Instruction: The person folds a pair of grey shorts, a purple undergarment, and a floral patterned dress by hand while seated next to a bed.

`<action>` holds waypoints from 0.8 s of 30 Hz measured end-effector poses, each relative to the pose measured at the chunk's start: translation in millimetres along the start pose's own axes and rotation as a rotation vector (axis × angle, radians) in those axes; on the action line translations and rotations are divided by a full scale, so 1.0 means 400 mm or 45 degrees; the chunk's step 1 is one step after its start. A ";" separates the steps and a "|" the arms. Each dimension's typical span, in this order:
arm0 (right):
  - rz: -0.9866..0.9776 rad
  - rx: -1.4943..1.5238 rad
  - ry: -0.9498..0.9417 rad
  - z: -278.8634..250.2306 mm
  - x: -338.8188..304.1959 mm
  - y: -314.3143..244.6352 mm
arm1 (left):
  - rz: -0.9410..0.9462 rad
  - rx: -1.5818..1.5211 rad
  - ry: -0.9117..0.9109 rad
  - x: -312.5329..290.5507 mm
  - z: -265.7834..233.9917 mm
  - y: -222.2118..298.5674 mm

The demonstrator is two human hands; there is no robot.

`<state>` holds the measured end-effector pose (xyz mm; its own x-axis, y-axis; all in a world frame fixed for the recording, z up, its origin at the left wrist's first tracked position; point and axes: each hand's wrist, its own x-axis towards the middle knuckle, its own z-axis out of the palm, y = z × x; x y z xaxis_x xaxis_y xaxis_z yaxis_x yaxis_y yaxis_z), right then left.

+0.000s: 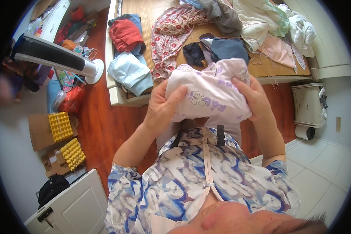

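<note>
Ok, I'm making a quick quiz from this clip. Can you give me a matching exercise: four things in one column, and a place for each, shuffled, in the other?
Things:
1. pale garment with purple print
2. red garment
3. white tower fan
4. yellow foam pieces

Places:
A. on cardboard on the floor, far left
B. lying on its side on the floor, left of the bed
C. held in the left hand and right hand
D. on the clothes pile at the bed's left edge

Pairs: 1-C, 2-D, 3-B, 4-A

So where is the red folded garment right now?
In the head view the red folded garment lies upper left, on the bed's left edge, atop a blue garment and just above the light blue folded cloth.
</note>
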<state>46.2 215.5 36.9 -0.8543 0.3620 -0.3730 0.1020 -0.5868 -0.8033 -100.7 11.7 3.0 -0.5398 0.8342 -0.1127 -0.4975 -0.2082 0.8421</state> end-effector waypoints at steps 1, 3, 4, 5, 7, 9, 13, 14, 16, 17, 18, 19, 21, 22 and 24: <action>-0.081 -0.058 0.020 0.006 -0.004 -0.021 | -0.003 0.000 -0.009 0.006 0.008 0.020; -0.189 -0.150 0.031 0.006 -0.009 -0.058 | 0.141 0.193 -0.121 0.011 0.023 0.056; -0.192 -0.147 0.034 0.016 -0.017 -0.073 | 0.138 0.196 -0.125 0.010 0.033 0.069; -0.218 -0.098 0.067 0.034 -0.029 -0.089 | 0.145 0.204 -0.149 0.004 0.043 0.080; -0.207 -0.042 0.128 0.058 -0.055 -0.108 | 0.149 0.213 -0.175 -0.014 0.060 0.091; -0.075 -0.066 0.107 0.039 -0.068 -0.079 | -0.026 0.005 -0.187 -0.056 0.076 0.097; 0.457 -0.052 0.002 -0.022 -0.111 0.078 | -0.586 -0.125 -0.091 -0.150 0.037 0.053; 0.621 -0.051 0.003 -0.021 -0.133 0.102 | -0.758 -0.173 -0.063 -0.178 0.022 0.031; 0.705 -0.223 -0.167 -0.017 -0.170 0.137 | -0.999 -0.199 -0.021 -0.230 0.002 0.004; 0.764 -0.334 -0.211 -0.029 -0.172 0.145 | -0.978 -0.107 0.002 -0.245 -0.006 -0.001; 0.765 -0.329 -0.209 -0.029 -0.169 0.141 | -0.957 -0.011 0.020 -0.247 -0.010 0.002; 0.641 -0.530 -0.242 -0.028 -0.164 0.133 | -0.961 -0.009 0.019 -0.247 -0.016 0.011; 0.246 -0.970 -0.345 -0.037 -0.149 0.135 | -0.943 0.461 -0.047 -0.245 -0.026 0.034; 0.244 -0.970 -0.347 -0.038 -0.151 0.134 | -0.942 0.463 -0.045 -0.244 -0.028 0.036; 0.324 -1.107 -0.425 -0.025 -0.160 0.118 | -0.775 0.721 -0.179 -0.237 -0.027 0.042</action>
<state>110.9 171.8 18.3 -0.8417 -0.0053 -0.5399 0.5312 0.1708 -0.8298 -65.3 -76.4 22.3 -0.1790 0.7816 -0.5976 -0.2384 0.5549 0.7971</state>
